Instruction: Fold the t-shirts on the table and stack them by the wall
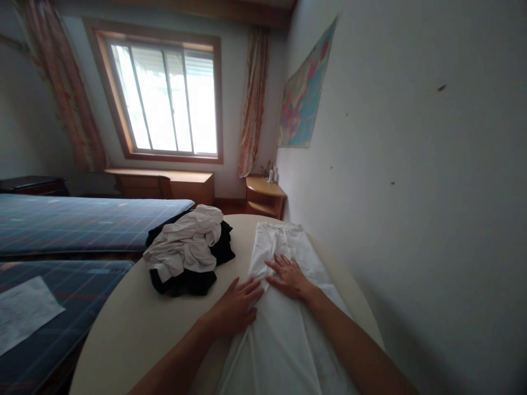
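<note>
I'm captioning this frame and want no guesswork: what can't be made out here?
Head view:
White cloth: near end cut off by the bottom edge.
Black cloth: partly hidden by pale cloth on top.
Paper: cut off at left edge; markings blurred.
Wall map: lettering too small.

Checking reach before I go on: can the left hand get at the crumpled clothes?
Likely yes: only tabletop shows between the left hand, at the edge of the white cloth, and the crumpled clothes.

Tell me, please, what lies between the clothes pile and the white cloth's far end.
The head view shows bare tabletop between the pile and the cloth's far end.
</note>
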`<state>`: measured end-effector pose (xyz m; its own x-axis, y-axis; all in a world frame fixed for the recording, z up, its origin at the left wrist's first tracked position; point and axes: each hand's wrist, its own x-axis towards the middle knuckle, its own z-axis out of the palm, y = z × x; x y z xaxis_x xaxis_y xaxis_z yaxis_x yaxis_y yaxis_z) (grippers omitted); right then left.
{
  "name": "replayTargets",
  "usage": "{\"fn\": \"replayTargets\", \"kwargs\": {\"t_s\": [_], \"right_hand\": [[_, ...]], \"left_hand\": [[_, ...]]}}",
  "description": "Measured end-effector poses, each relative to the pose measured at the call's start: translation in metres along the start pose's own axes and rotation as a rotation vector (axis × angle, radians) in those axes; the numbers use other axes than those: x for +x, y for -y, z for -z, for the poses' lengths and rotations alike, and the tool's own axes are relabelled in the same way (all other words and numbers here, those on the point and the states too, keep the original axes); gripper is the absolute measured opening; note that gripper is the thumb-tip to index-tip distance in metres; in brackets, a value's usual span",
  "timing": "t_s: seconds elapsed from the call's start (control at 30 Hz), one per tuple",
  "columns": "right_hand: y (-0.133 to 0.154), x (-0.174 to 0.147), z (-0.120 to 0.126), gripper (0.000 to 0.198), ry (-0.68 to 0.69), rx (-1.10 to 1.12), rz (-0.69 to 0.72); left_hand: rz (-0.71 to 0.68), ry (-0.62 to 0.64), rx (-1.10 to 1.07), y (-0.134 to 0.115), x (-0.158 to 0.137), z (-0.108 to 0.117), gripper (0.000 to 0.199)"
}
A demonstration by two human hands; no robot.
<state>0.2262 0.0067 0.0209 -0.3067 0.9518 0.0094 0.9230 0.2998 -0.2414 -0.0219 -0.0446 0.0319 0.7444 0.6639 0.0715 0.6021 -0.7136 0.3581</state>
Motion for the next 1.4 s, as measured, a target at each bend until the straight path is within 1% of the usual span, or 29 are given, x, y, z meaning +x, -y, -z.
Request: {"fn": "replayTargets", "kwargs": {"t_s": [0.1,0.2,0.3,0.43,0.53,0.6,0.7,0.77,0.8,0.87,0.93,0.97,1.0,1.07,1.13,1.17,1.27,1.33,1.4], "right_hand": [[0.004,0.018,0.001,0.067,-0.004,0.003,-0.014],[0.006,0.036,0.004,0.068,-0.004,0.012,-0.033],[0.006,0.052,0.005,0.068,-0.007,0.014,-0.067],[0.006,0.064,0.004,0.067,-0.042,-0.015,-0.104],[0.010,0.064,0.002,0.058,-0.111,-0.099,-0.092],[0.017,0.058,0.002,0.050,-0.170,-0.171,-0.044],[0.030,0.044,0.000,0.043,-0.226,-0.205,0.029],[0.038,0.031,-0.002,0.042,-0.210,-0.166,0.019],[0.042,0.025,-0.004,0.043,-0.179,-0.140,-0.003],[0.047,0.012,-0.008,0.047,-0.089,-0.092,-0.051],[0.050,0.000,-0.012,0.054,-0.020,-0.044,-0.079],[0.050,-0.005,-0.014,0.056,-0.014,-0.019,-0.081],[0.050,-0.009,-0.016,0.058,-0.030,0.009,-0.076],[0.049,-0.016,-0.019,0.058,-0.112,0.066,-0.043],[0.047,-0.020,-0.020,0.056,-0.212,0.115,0.025],[0.046,-0.021,-0.020,0.056,-0.251,0.132,0.066],[0.046,-0.019,-0.020,0.050,-0.316,0.151,0.160],[0.048,-0.016,-0.021,0.040,-0.330,0.147,0.184],[0.050,-0.013,-0.021,0.025,-0.342,0.137,0.200]], "left_hand": [[0.081,-0.078,0.006,0.013,-0.004,0.007,0.054],[0.148,-0.153,0.009,0.022,-0.012,0.013,0.057],[0.233,-0.172,0.035,0.024,-0.021,0.021,0.058],[0.342,-0.120,0.060,0.019,-0.032,0.033,0.047],[0.383,-0.014,0.082,0.013,-0.038,0.039,0.041],[0.395,0.056,0.112,0.009,-0.042,0.042,0.042],[0.395,0.109,0.155,0.005,-0.046,0.045,0.036],[0.404,0.111,0.157,0.005,-0.047,0.048,0.026],[0.401,0.091,0.136,0.005,-0.047,0.050,0.022],[0.365,0.017,0.036,0.005,-0.047,0.052,0.016],[0.293,-0.060,-0.143,0.004,-0.045,0.053,0.015],[0.258,-0.072,-0.255,0.003,-0.044,0.052,0.015],[0.233,-0.059,-0.372,0.002,-0.042,0.050,0.018],[0.214,0.039,-0.590,0.000,-0.038,0.044,0.027],[0.217,0.169,-0.738,-0.002,-0.035,0.037,0.039],[0.217,0.213,-0.789,-0.003,-0.034,0.034,0.045],[0.198,0.265,-0.892,-0.002,-0.031,0.025,0.054],[0.181,0.296,-0.932,0.000,-0.029,0.021,0.053],[0.176,0.337,-0.971,0.003,-0.028,0.018,0.051]]}}
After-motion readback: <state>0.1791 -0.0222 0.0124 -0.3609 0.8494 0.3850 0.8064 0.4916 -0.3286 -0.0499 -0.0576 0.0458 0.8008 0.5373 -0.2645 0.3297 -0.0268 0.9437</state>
